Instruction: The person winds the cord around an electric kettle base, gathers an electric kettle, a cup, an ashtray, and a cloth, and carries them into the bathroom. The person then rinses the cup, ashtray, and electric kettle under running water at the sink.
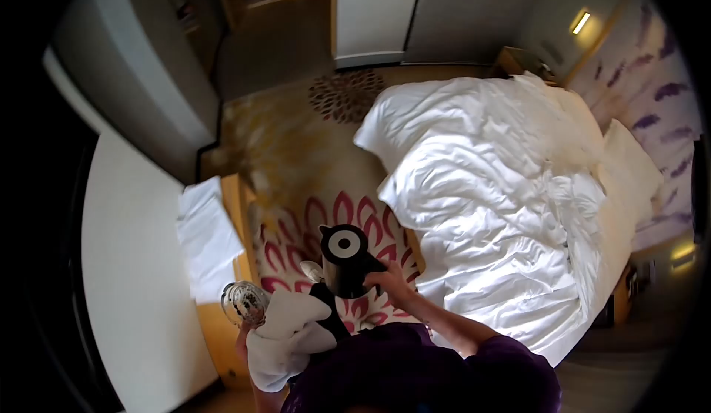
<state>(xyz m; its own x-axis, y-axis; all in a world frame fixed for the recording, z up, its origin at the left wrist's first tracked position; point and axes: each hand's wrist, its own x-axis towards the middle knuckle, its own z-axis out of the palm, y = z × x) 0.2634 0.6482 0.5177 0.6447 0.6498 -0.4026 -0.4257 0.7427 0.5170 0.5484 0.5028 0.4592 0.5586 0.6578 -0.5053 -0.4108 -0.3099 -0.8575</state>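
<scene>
The right hand [391, 278] grips a black kettle [345, 259] by its handle; the left hand [243, 333] clasps a glass [244, 302] and white cloth [285, 335], beside the desk [231, 206].

Right hand [389, 278] grips black kettle [344, 261] beside bed [503, 191].

Rumpled white bed [503, 198], floral carpet [311, 220], probably wooden desk [235, 213].

Rumpled white duvet [489, 191] on bed [629, 191], folded white linens [206, 239] on wooden table [235, 213], patterned carpet [296, 154]
</scene>
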